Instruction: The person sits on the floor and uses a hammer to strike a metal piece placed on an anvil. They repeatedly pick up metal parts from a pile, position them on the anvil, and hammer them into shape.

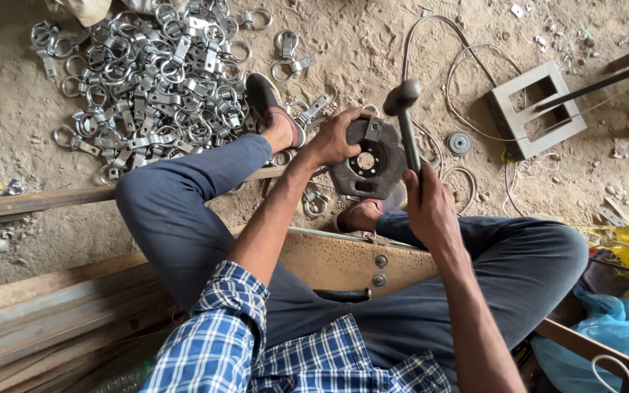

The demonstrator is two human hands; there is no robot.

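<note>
Nearest the camera, the person sits low with knees spread, a checked blue shirt and dark trousers filling the lower frame. Between the knees lies a worn wooden board point(343, 258) with two bolts, and just beyond it sits the round dark metal disc point(369, 164), which serves as an anvil; everything else is placed from it.

The right hand point(431, 211), at the disc's near right edge, is wrapped tight around the handle of a hammer point(405, 120), whose head is raised just above the disc's far rim. The left hand point(336, 137) presses on the disc's left side, fingers curled over its edge, steadying a small grey metal bracket point(373, 129) that rests on the disc's upper face.

As for progress, I judge the work well advanced but unfinished: far left of the disc a large heap of ring-and-strap clamps point(147, 80) lies on the sandy ground, with a few loose ones scattered near the disc. Whether that heap is finished or waiting stock cannot be told.

Right of the disc lie a small washer-like wheel point(459, 143), looping wire and a square metal frame point(536, 109).

The bracket's exact shape is hard to make out, the disc's lower edge is hidden behind a foot, and the yellow and blue bags at far right are cut off.
</note>
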